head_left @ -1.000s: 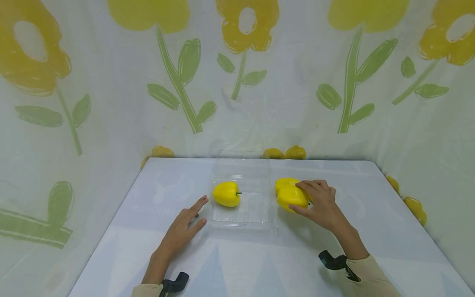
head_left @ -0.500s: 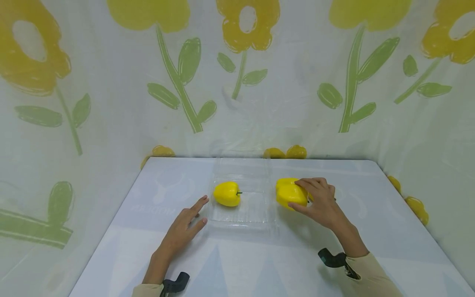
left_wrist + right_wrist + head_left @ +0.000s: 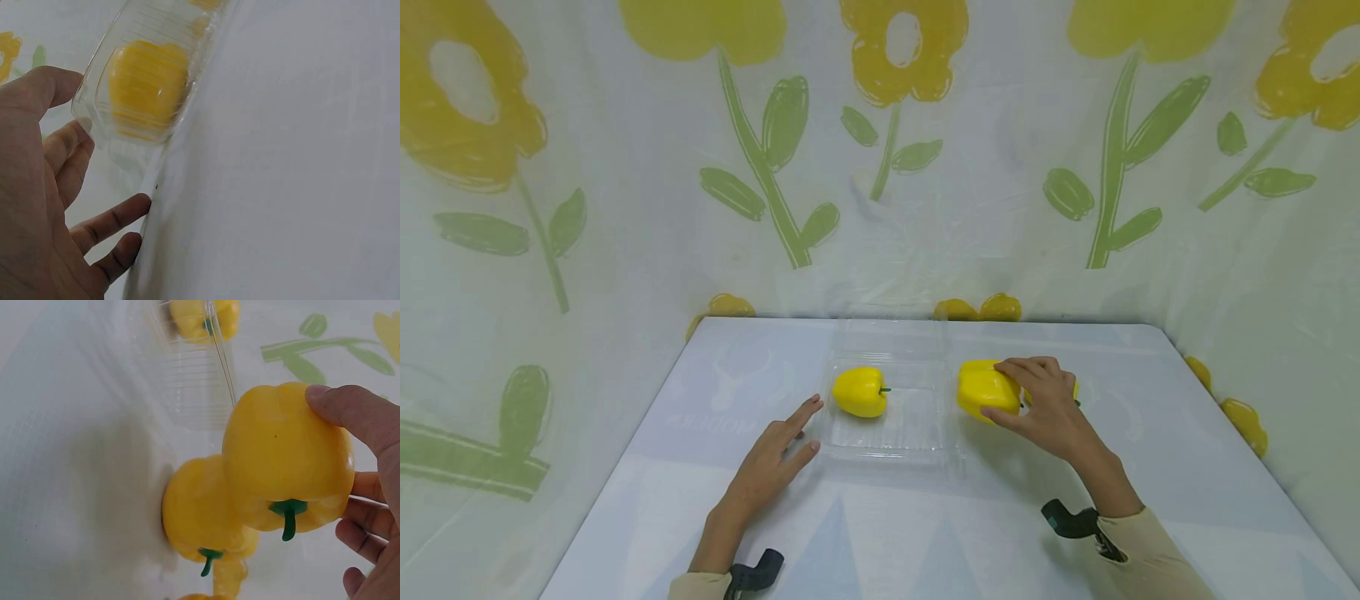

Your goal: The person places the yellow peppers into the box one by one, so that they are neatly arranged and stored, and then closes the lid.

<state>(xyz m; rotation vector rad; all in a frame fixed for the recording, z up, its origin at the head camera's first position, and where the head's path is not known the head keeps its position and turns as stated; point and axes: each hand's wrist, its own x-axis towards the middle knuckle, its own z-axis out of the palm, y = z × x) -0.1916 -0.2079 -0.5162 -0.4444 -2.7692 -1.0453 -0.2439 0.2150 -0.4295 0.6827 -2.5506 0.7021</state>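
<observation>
My right hand [image 3: 1045, 408] holds a yellow bell pepper [image 3: 988, 392] with a green stem, thumb on one side and fingers on the other. In the right wrist view this held pepper [image 3: 287, 450] is raised, overlapping a second yellow pepper [image 3: 200, 512] on the table. Part of a third pepper [image 3: 203, 597] shows at that view's lower edge. Another yellow pepper [image 3: 860, 392] lies on its side in the left of a clear plastic container [image 3: 917, 425]. My left hand [image 3: 767, 458], fingers spread and extended, is at the container's left side; its fingertips appear to touch the wall.
The container's clear lid [image 3: 891, 333] stands raised at the back. The white table [image 3: 887, 533] reaches a flower-printed curtain [image 3: 962, 233] behind and at both sides. A sliver of yellow pepper [image 3: 1076, 390] shows right of my right hand.
The held pepper has shifted slightly up and back, now covering most of the pepper behind it. My left hand and the pepper in the container stay put.
</observation>
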